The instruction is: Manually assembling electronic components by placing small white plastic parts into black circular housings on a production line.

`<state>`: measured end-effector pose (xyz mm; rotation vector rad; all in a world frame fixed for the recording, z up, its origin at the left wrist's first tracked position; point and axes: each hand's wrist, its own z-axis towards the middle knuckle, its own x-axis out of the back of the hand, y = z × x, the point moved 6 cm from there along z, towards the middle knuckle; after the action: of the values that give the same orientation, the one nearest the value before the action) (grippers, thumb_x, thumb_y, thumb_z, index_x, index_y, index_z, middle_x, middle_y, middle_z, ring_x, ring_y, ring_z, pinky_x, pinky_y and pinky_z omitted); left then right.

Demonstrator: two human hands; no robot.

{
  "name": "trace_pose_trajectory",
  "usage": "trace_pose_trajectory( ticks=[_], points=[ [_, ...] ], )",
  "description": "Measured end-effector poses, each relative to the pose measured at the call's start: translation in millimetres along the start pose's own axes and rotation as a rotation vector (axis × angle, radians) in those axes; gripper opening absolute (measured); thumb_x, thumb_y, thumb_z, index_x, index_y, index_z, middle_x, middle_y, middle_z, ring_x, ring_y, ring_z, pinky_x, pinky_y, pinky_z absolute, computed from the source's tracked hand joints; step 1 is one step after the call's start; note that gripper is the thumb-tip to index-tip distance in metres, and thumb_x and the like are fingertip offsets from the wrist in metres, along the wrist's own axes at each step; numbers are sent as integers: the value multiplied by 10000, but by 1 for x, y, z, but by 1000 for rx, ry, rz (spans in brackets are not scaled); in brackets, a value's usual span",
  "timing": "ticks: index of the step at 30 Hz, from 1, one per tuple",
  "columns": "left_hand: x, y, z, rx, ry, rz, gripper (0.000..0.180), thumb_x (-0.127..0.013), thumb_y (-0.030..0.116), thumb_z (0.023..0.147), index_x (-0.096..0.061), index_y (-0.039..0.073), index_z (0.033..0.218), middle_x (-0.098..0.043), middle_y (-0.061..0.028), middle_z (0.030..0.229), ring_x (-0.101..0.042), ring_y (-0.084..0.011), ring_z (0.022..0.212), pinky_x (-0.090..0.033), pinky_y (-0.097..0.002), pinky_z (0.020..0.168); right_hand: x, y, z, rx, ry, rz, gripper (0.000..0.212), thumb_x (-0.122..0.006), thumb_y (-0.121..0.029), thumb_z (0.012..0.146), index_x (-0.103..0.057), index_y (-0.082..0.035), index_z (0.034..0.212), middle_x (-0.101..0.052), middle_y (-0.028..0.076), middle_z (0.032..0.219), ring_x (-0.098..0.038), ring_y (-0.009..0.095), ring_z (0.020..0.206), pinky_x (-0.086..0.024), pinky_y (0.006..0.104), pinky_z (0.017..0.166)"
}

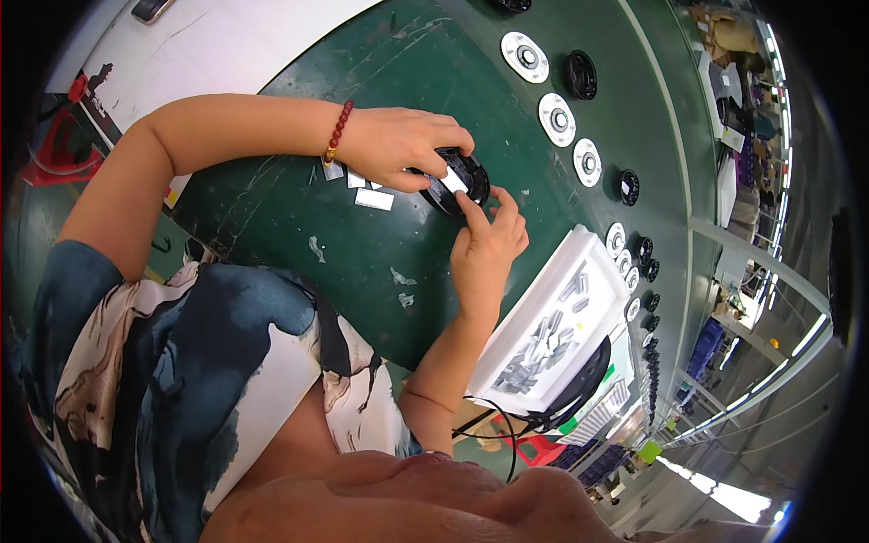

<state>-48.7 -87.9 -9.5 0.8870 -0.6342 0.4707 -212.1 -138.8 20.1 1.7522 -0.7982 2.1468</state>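
Note:
My left hand (394, 149), with a red bead bracelet at its wrist, reaches in from the left with curled fingers gripping a round black plastic part (474, 174). Its thumb and a fingertip are close to a small white rectangular piece (453, 181) lying across that part. From below, my right hand (489, 246) holds the part's near right rim, its thumb against the end of the white piece. Fingers cover some of the part. Beside my left wrist, several small white and silvery rectangular pieces (374, 199) lie on the green tabletop (317, 204).
A white tray (489, 366) of grey strips stands right of my right forearm. White discs (558, 119) and round black parts (581, 74) line the green surface beyond. Clear plastic scraps (403, 277) lie nearer my body; a white board (217, 54) is at upper left.

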Motion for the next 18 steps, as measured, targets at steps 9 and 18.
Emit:
trace_pose_trajectory(
  ticks=[9,18],
  points=[
    [6,-2,-4,34,27,-47,303,-700,144,769,-657,60,1057,-487,-170,1298,-541,-336,1105,-450,-443,948,5,-31,-19,32,193,123,262,-669,-34,801,-673,-80,1059,-585,82,1161,-575,255,971,-359,389,875],
    [3,-6,6,97,-109,-88,580,-740,150,743,-551,97,1289,-471,-156,1335,-521,-358,1180,-442,-432,986,-29,-67,-23,207,-33,244,435,-731,-117,800,-628,-125,1223,-546,66,1024,-561,236,941,-369,395,834]
  ],
)
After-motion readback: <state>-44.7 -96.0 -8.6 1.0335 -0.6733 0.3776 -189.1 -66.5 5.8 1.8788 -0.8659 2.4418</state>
